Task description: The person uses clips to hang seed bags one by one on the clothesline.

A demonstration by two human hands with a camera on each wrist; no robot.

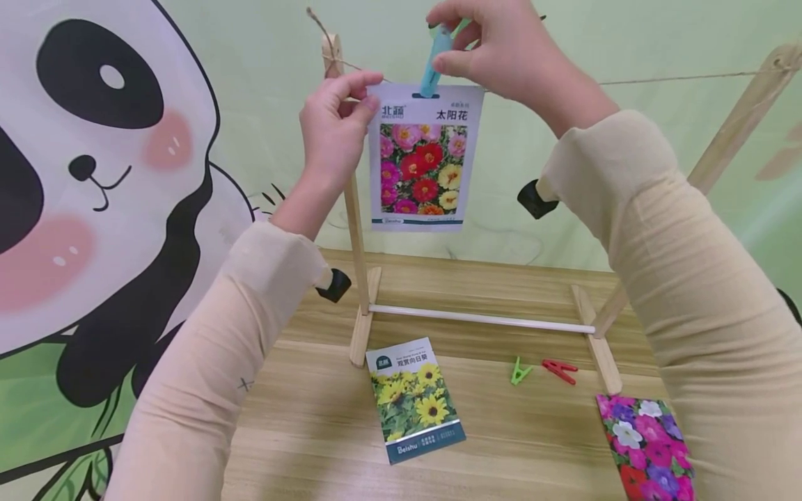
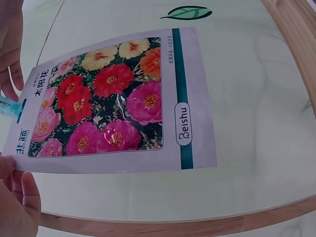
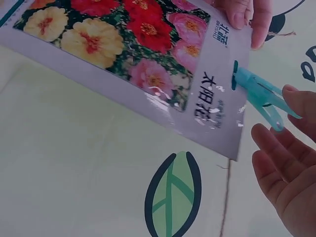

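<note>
My left hand (image 1: 335,129) pinches the upper left corner of a seed packet (image 1: 422,167) with red, pink and yellow flowers on its front. The packet hangs upright at the twine (image 1: 677,79). In my right hand (image 1: 501,49) is a light blue clothespin (image 1: 434,64), its lower end over the slot at the packet's top edge. The right wrist view shows the thumb on one leg of the clothespin (image 3: 259,91) and the fingers by the other. Whether the twine lies between its tips is hidden.
A wooden frame with two posts (image 1: 354,229) and a white crossbar (image 1: 482,318) stands on the wooden table (image 1: 301,417). On the table lie a sunflower seed packet (image 1: 415,400), a green clothespin (image 1: 520,372), a red clothespin (image 1: 560,370) and another flower packet (image 1: 651,445).
</note>
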